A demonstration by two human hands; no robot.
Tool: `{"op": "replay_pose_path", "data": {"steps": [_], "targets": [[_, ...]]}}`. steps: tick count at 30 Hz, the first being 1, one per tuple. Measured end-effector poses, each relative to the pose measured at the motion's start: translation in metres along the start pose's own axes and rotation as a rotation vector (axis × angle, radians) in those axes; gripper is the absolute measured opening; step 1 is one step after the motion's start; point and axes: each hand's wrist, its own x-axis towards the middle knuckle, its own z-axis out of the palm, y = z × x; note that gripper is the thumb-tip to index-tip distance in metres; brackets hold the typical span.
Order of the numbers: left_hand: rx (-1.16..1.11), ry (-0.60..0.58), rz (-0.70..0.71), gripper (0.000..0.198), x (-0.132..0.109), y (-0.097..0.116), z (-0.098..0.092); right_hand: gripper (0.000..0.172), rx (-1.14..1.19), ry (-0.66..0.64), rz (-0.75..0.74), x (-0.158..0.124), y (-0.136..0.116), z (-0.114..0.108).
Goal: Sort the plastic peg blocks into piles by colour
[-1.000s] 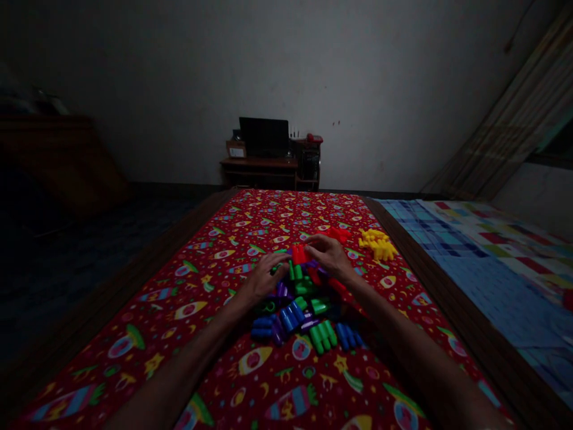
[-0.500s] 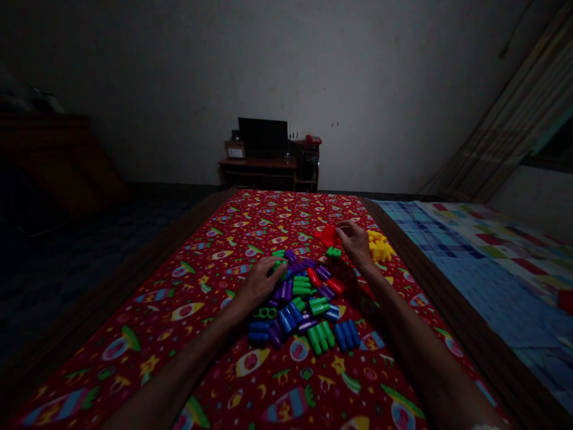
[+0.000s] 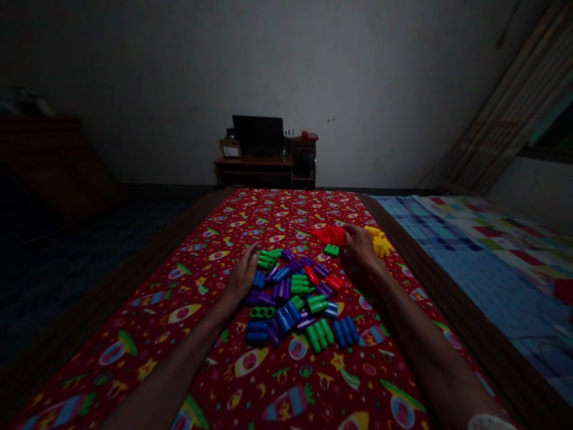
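Note:
A heap of plastic tube blocks [image 3: 298, 298] in blue, green, purple and red lies on a red patterned cloth [image 3: 224, 370]. My left hand [image 3: 242, 276] rests at the heap's left edge with fingers stretched out, next to a green block [image 3: 267, 259]. My right hand [image 3: 362, 246] is farther back on the right, its curled fingers touching a small pile of red blocks [image 3: 332, 234]. A pile of yellow blocks [image 3: 380, 242] sits just right of that hand. A lone green block [image 3: 331, 249] lies below the red pile.
The cloth covers a long wooden-edged surface [image 3: 452, 298]. A checked mat [image 3: 487, 257] lies on the right. A low desk with a dark monitor [image 3: 258, 135] stands against the far wall. The room is dim.
My right hand carried a red block from the heap to the red pile at the back right. My left hand slid off the heap and flattened at its left edge.

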Motion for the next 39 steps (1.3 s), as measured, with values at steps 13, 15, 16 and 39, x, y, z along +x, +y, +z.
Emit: {"op": "replay_pose_path", "data": {"steps": [13, 15, 16, 39], "targets": [[0.159, -0.040, 0.102, 0.048, 0.003, -0.007, 0.001, 0.019, -0.032, -0.633, -0.486, -0.045, -0.084, -0.015], [0.165, -0.040, 0.106, 0.049, 0.003, -0.007, 0.001, 0.023, 0.082, -0.544, -0.380, -0.032, -0.069, -0.015], [0.166, -0.042, 0.107, 0.048, 0.003, -0.007, 0.001, 0.026, 0.152, -0.469, -0.310, -0.024, -0.058, -0.014], [0.156, -0.076, 0.149, 0.045, 0.004, -0.004, 0.000, 0.031, -0.293, -0.318, -0.261, -0.030, -0.010, 0.007]]}}
